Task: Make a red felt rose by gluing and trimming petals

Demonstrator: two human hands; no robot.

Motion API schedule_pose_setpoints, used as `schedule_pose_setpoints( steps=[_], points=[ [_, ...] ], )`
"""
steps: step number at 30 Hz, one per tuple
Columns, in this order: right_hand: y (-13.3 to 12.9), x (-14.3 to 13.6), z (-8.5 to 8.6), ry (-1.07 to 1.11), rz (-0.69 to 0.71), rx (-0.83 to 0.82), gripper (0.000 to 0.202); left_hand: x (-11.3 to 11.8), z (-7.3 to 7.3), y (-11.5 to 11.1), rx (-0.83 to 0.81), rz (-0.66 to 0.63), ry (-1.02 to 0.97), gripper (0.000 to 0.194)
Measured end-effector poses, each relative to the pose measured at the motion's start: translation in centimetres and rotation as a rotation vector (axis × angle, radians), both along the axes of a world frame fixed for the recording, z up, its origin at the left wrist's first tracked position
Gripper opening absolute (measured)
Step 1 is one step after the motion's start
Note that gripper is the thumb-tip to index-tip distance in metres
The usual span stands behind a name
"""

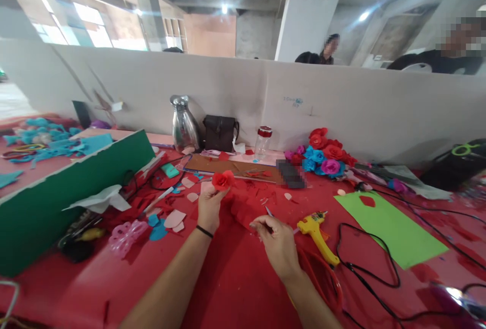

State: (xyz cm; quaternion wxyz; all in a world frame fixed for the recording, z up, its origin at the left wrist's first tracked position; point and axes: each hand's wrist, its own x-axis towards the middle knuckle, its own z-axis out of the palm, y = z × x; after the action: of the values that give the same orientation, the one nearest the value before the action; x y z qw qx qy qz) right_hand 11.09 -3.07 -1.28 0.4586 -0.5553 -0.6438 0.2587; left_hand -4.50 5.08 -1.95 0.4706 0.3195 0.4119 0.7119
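red tabletop (235,288) lies nearest; over it the right hand (280,248) has its fingertips nearly together, on what i cannot tell, beside a yellow plastic glue gun (317,235); farther, the left hand (209,211) pinches a ruffled red paper flower (222,181); behind stands a clear red-lidded jar (262,146)

Flask (185,129): polished metal, mirror-glossy, by the table's far edge.
Bag (219,134): dark, smooth and leather-like to me.
Jar (262,144): clear, shiny (glass or plastic, I can't tell from here).
Red flower (222,180): thin, crinkled, paper-like.
Glue gun (314,229): smooth yellow plastic.
Lime sheet (391,230): flat, matt, toward the right edge.
Table (235,288): smooth red covering; I see soft sheen toward the near left corner.
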Motion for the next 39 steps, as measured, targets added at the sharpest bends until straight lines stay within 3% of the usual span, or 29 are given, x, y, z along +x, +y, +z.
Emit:
schedule_pose_setpoints(
  steps=[7, 11, 15, 19, 26, 32, 39],
  points=[
    [0.0, 0.1, -0.3, -0.016, -0.048, -0.016, 0.045, 0.3, 0.5, -0.3, -0.025, 0.020, 0.036, 0.014],
    [0.3, 0.0, -0.4, 0.065, -0.085, 0.021, 0.029, 1.2, 0.9, -1.2, -0.025, -0.062, -0.013, 0.015],
    [0.6, 0.1, -0.4, 0.141, -0.081, 0.063, 0.015, 1.9, 1.6, -2.5, -0.092, -0.237, -0.186, 0.019],
    [0.6, 0.2, 0.0, 0.205, -0.066, 0.030, 0.024, 2.0, 2.1, -3.3, -0.239, -0.522, -0.222, 0.017],
    [0.6, -0.1, 0.4, 0.302, 0.066, -0.039, 0.025, 2.9, 1.3, -4.2, -0.311, -0.705, -0.261, 0.018],
    [0.3, -0.1, 0.9, 0.199, 0.078, -0.072, 0.019, 2.0, 1.7, -3.6, -0.252, -0.568, -0.345, 0.010],
    [0.5, 0.3, 0.7, 0.220, -0.040, -0.092, 0.024, -1.8, 3.3, -1.0, -0.180, -0.260, -0.678, 0.020]
  ],
)
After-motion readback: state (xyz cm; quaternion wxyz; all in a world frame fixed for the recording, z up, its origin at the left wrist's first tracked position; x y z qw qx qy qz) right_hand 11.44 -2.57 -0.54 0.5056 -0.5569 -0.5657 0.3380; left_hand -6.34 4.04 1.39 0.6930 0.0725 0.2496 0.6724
